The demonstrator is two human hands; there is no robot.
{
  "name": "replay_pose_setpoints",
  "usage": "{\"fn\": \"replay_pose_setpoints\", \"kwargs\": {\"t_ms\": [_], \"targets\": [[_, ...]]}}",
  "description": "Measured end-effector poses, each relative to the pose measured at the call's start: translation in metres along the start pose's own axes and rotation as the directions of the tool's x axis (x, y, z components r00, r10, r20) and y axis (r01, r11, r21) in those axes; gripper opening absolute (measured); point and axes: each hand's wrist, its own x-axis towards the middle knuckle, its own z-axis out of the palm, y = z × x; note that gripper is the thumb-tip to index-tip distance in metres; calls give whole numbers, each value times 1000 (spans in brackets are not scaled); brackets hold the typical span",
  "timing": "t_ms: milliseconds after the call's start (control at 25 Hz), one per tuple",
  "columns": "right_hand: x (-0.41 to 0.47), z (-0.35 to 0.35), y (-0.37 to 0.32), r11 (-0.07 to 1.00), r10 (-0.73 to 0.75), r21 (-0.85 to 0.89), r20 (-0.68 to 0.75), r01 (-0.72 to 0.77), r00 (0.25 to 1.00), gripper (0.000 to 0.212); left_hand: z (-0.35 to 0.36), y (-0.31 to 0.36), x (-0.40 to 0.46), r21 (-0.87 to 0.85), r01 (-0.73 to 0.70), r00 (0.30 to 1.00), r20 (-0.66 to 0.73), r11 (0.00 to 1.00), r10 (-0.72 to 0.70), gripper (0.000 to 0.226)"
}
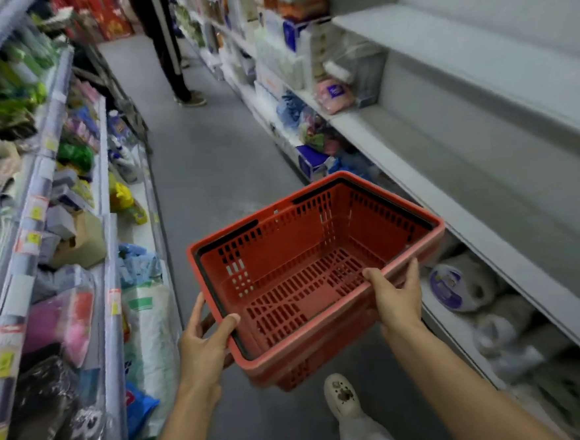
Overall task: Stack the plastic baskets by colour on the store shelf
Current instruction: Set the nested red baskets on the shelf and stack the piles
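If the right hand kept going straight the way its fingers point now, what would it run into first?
The right hand already grips the red basket by its near rim, fingers pointing up and right. Past the rim, that line probably leads to the bare white shelf on the right; depth is unclear.

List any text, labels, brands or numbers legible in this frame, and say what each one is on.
None can be read.
Shelf-edge price tags: yellow and red, print blurred.
Purple label on the wrapped pack: too blurred.
Blue boxes: print illegible.
Red basket, held by the left hand and right hand: no visible lettering.
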Motion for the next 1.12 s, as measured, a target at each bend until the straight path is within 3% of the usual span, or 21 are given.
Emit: {"fn": "replay_pose_setpoints", "kwargs": {"t_ms": [280,600,920,1120], "targets": [[-97,-152,10,982,30,187,-191,6,981,111,37,21,-140,120,-44,968,249,992,13,72],[-201,-364,50,928,78,359,-460,105,885,103,106,-18,-313,238,-135,840,542,962,-17,70],[-326,-549,105,880,198,446,-657,163,728,116,157,-97,-479,285,-159,660,743,945,-113,66],[-397,-628,130,822,250,480,-788,306,563,106,195,-117,-560,302,-220,466,868,928,-171,67]]}}
